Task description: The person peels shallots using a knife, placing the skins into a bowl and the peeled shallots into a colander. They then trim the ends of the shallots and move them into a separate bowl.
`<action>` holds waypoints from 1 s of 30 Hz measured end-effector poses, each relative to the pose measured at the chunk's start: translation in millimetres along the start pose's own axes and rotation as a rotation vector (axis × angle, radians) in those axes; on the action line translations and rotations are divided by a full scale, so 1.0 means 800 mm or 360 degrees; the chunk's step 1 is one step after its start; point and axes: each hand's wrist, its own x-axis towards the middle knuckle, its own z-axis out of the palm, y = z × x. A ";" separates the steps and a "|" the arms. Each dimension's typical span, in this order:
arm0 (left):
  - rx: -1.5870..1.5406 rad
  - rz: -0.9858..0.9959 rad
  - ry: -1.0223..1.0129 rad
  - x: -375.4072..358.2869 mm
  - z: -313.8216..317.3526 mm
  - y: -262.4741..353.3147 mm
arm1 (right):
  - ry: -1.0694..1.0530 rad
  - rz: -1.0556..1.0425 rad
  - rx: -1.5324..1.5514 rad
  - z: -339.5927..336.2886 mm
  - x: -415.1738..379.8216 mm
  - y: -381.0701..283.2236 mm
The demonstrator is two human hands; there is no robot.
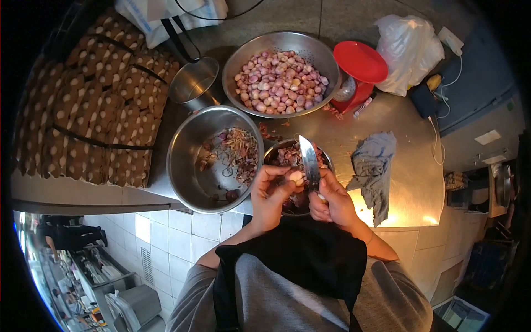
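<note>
My left hand (271, 196) is closed around a pale, partly peeled shallot (297, 177). A knife (310, 157) is gripped in my right hand (332, 202), its blade pointing up and away from me, beside the shallot. Both hands are over a smaller metal bowl (330, 160) that contains reddish skins; my hands cover part of it. To the left, a wide steel bowl (176, 160) contains stringy trimmings and a few dark shallots. Farther back, a large colander (232, 88) is heaped with peeled shallots (282, 83).
Stacked egg trays (94, 110) stand at the left, beside a metal pot (194, 80). A red scale (360, 62) and a white plastic bag (406, 52) are at the back right. A grey cloth (373, 171) lies on the steel table (415, 166). Another person (69, 238) stands at far left.
</note>
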 end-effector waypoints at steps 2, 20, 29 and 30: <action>-0.0253 -0.0335 0.0041 0.007 -0.003 0.007 | -0.0029 0.0033 0.0032 -0.002 0.000 0.000; -0.0565 -0.0580 -0.0149 0.004 -0.010 0.018 | 0.0501 -0.0198 -0.0530 -0.027 0.004 -0.013; -0.0439 -0.0544 -0.0057 0.008 -0.007 0.013 | 0.0188 -0.0289 -0.0773 -0.014 -0.004 0.000; -0.0427 -0.0541 -0.0040 0.009 -0.006 0.013 | 0.0171 -0.0270 -0.0788 -0.010 -0.005 0.001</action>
